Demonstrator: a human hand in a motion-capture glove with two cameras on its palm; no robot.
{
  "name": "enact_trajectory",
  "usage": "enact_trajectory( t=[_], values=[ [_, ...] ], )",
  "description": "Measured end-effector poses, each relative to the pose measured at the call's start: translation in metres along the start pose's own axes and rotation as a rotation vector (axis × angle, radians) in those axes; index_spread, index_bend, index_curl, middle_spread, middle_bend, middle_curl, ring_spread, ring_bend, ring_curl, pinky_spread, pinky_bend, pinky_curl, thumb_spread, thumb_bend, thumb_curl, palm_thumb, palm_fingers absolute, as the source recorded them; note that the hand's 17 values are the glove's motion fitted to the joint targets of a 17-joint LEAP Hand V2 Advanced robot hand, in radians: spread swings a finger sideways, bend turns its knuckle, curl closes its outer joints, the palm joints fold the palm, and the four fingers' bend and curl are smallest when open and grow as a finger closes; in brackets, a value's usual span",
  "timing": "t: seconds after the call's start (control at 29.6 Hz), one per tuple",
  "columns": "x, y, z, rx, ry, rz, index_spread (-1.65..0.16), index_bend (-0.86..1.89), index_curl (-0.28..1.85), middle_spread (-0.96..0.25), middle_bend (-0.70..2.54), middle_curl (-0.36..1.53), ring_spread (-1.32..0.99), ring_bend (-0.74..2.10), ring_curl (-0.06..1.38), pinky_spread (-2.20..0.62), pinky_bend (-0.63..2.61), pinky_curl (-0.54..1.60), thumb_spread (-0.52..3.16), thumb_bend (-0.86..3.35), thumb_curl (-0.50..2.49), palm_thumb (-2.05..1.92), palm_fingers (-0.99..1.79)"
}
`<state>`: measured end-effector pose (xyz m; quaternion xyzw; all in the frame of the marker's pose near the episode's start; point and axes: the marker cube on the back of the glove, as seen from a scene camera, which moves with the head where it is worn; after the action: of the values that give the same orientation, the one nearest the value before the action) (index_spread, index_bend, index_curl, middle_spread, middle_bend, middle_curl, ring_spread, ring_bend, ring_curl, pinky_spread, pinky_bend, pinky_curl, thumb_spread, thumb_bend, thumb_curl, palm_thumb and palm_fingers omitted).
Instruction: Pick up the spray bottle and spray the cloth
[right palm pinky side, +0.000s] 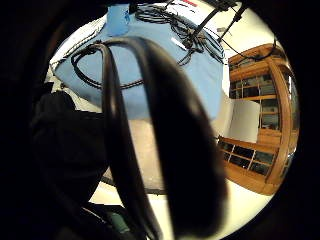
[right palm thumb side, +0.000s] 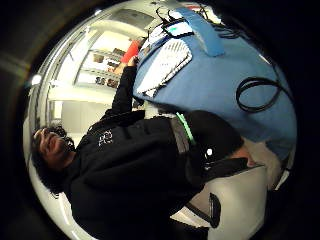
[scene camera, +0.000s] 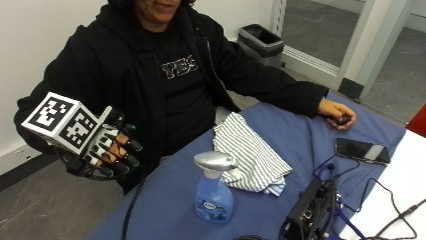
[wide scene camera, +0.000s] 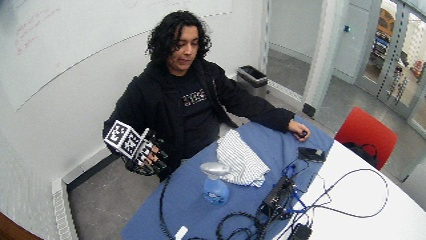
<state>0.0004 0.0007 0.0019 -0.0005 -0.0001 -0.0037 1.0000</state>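
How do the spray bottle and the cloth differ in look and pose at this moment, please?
The spray bottle stands upright, while the cloth lies crumpled and flat. The bottle is blue with a silver trigger head; the cloth is white with thin dark stripes. The bottle stands nearer the gloved hand than the cloth. Both rest on the blue table, untouched; the hand is raised off the table's edge.

phone (scene camera: 363, 150), bin (scene camera: 264, 42), perhaps a red chair (wide scene camera: 365, 134)

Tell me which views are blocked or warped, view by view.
Little finger palm view: a dark blurred strap covers the middle, edges bend. Thumb palm view: strongly curved, cloth small. Outside view: undistorted; spray bottle and gloved right hand clear.
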Motion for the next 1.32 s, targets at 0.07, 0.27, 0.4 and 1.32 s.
enact_trajectory(
  t=[0.07,0.27,0.4,1.32],
  values=[
    [0.0,0.0,0.001,-0.002,-0.001,-0.002,-0.19,0.15,0.06,0.01,0.25,0.08,0.0,0.37,0.08,0.11,0.32,0.08,0.5,0.26,0.09,0.4,0.43],
    [0.002,-0.006,0.002,-0.008,0.005,-0.005,-0.28,0.14,0.13,0.02,0.26,0.14,0.0,0.4,0.16,0.17,0.33,0.16,0.82,0.26,0.14,0.45,0.39],
    [0.004,-0.011,-0.001,-0.008,0.013,-0.001,-0.31,0.14,0.15,0.02,0.26,0.17,0.01,0.41,0.19,0.19,0.34,0.19,0.94,0.25,0.16,0.47,0.37],
    [0.024,-0.109,-0.005,0.052,-0.213,-0.035,-0.34,0.12,0.19,0.02,0.26,0.29,0.01,0.46,0.27,0.21,0.37,0.29,1.1,0.1,0.26,0.61,0.31]
  ],
)
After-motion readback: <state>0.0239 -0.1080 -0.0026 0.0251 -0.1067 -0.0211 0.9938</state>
